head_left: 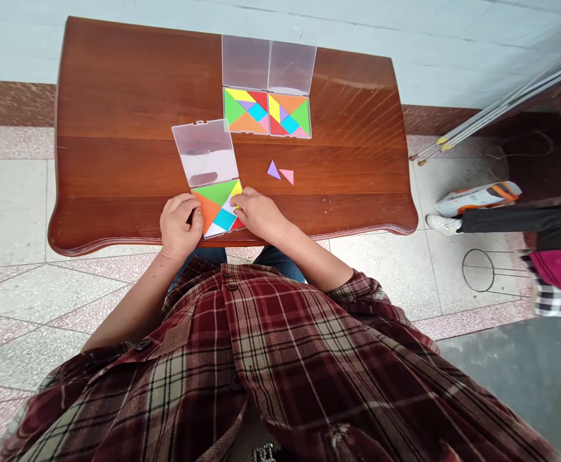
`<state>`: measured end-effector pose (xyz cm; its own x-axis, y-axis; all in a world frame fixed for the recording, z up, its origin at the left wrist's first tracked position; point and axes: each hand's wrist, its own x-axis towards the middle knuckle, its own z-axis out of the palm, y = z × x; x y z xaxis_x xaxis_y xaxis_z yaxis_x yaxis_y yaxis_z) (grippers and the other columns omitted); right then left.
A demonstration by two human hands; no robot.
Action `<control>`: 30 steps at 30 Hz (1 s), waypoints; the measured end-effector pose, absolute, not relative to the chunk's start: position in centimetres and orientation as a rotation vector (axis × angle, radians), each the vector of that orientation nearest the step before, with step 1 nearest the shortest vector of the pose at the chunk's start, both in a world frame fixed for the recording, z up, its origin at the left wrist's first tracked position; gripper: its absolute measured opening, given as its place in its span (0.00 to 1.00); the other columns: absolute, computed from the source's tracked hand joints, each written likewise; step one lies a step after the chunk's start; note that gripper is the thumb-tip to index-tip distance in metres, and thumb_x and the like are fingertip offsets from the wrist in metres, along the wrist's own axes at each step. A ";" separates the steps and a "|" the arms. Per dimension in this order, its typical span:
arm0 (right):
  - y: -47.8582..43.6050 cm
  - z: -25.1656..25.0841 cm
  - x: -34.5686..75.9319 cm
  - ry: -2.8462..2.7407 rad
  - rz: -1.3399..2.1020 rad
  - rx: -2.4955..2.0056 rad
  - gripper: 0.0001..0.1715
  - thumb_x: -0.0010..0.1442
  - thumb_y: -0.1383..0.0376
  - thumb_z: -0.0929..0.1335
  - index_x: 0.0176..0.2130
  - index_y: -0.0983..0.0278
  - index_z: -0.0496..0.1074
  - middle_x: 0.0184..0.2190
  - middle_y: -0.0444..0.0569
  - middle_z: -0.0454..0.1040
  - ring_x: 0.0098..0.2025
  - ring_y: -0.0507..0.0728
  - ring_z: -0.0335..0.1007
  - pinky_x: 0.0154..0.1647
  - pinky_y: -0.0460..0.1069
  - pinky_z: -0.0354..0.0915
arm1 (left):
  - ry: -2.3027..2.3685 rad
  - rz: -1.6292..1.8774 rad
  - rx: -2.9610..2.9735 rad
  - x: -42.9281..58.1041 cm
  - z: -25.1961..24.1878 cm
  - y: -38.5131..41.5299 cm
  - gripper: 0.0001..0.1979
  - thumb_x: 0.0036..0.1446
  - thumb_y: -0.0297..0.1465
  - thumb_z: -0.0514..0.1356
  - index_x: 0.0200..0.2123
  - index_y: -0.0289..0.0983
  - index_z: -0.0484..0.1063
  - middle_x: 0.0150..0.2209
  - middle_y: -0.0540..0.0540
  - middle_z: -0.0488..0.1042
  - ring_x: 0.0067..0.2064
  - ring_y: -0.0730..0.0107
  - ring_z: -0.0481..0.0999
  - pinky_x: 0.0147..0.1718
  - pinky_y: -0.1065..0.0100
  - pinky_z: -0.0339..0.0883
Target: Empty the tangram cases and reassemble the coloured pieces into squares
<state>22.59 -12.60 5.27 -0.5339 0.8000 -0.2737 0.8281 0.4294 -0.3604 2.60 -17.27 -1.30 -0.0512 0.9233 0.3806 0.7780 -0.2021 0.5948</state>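
An open tangram case (219, 208) lies at the near edge of the wooden table (117, 102), its clear lid (206, 153) folded back. Green, orange, blue, red and yellow pieces fill its tray. My left hand (179, 226) curls against the tray's left edge, fingers closed on it. My right hand (260, 213) rests at the tray's right side, fingertips pinched on a yellow piece (237, 189) at its corner. Two loose triangles, purple (273, 170) and pink (287, 175), lie on the table just beyond my right hand.
Two more open tangram cases (267, 113), filled with coloured pieces, sit side by side at the table's far middle. Another person's shoe (477, 197) and dark trouser leg show on the tiled floor at right, beside a wire stand (477, 269).
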 end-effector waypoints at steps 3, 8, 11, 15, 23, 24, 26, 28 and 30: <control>-12.4 5.4 22.8 2.585 -0.715 1.501 0.17 0.65 0.70 0.60 0.50 0.66 0.74 0.49 0.57 0.71 0.47 0.60 0.71 0.43 0.50 0.62 | 1.843 1.099 2.016 2.6 -1.3 -17.3 0.09 0.57 0.31 0.53 0.34 0.39 0.73 0.42 0.44 0.77 0.45 0.61 0.74 0.49 0.56 0.67; -12.3 5.2 22.7 2.565 -0.739 1.492 0.18 0.65 0.71 0.61 0.51 0.66 0.73 0.49 0.56 0.71 0.48 0.60 0.71 0.42 0.50 0.62 | 1.830 1.125 2.043 2.6 -1.3 -17.3 0.10 0.57 0.31 0.53 0.34 0.38 0.74 0.42 0.44 0.78 0.45 0.62 0.75 0.49 0.58 0.67; -12.3 5.1 22.7 2.560 -0.744 1.499 0.18 0.65 0.70 0.61 0.51 0.66 0.73 0.50 0.56 0.70 0.47 0.59 0.71 0.42 0.49 0.61 | 1.826 1.130 2.046 2.5 -1.5 -17.3 0.10 0.58 0.31 0.53 0.35 0.38 0.74 0.43 0.43 0.78 0.45 0.61 0.75 0.49 0.58 0.67; -12.2 5.1 22.6 2.554 -0.749 1.504 0.18 0.66 0.70 0.61 0.52 0.66 0.73 0.49 0.56 0.71 0.47 0.59 0.71 0.42 0.49 0.61 | 1.814 1.157 2.056 2.3 -1.8 -17.2 0.10 0.57 0.31 0.53 0.35 0.38 0.74 0.43 0.43 0.78 0.45 0.61 0.75 0.49 0.58 0.67; -12.6 5.5 22.7 2.628 -0.792 1.503 0.17 0.66 0.70 0.61 0.51 0.66 0.74 0.48 0.55 0.71 0.47 0.58 0.70 0.43 0.49 0.60 | 1.833 1.123 2.060 2.4 -1.8 -17.2 0.10 0.58 0.31 0.53 0.35 0.38 0.74 0.43 0.44 0.77 0.45 0.62 0.74 0.49 0.58 0.67; -12.8 5.5 22.7 2.651 -0.803 1.476 0.17 0.66 0.69 0.61 0.51 0.66 0.73 0.47 0.55 0.71 0.47 0.58 0.70 0.43 0.49 0.60 | 1.835 1.123 2.062 2.4 -1.8 -17.2 0.10 0.58 0.31 0.53 0.35 0.38 0.74 0.43 0.44 0.77 0.45 0.62 0.74 0.49 0.58 0.67; -13.2 5.2 22.4 2.692 -0.816 1.412 0.16 0.67 0.67 0.62 0.52 0.65 0.73 0.47 0.54 0.71 0.47 0.58 0.70 0.43 0.49 0.61 | 1.825 1.142 2.070 2.3 -1.8 -17.2 0.10 0.58 0.31 0.53 0.35 0.38 0.74 0.43 0.43 0.77 0.45 0.62 0.74 0.49 0.59 0.67; -13.7 4.8 22.1 2.698 -0.800 1.358 0.16 0.66 0.65 0.64 0.52 0.65 0.72 0.48 0.54 0.71 0.46 0.58 0.71 0.42 0.49 0.61 | 1.813 1.157 2.078 2.3 -1.8 -17.2 0.10 0.58 0.31 0.53 0.35 0.38 0.74 0.43 0.43 0.77 0.45 0.62 0.74 0.49 0.59 0.67; -14.0 4.4 21.8 2.686 -0.764 1.334 0.17 0.66 0.63 0.65 0.53 0.64 0.71 0.48 0.54 0.71 0.47 0.58 0.71 0.42 0.49 0.62 | 1.822 1.141 2.074 2.4 -1.8 -17.2 0.10 0.58 0.31 0.53 0.35 0.38 0.74 0.43 0.43 0.77 0.45 0.62 0.74 0.49 0.59 0.67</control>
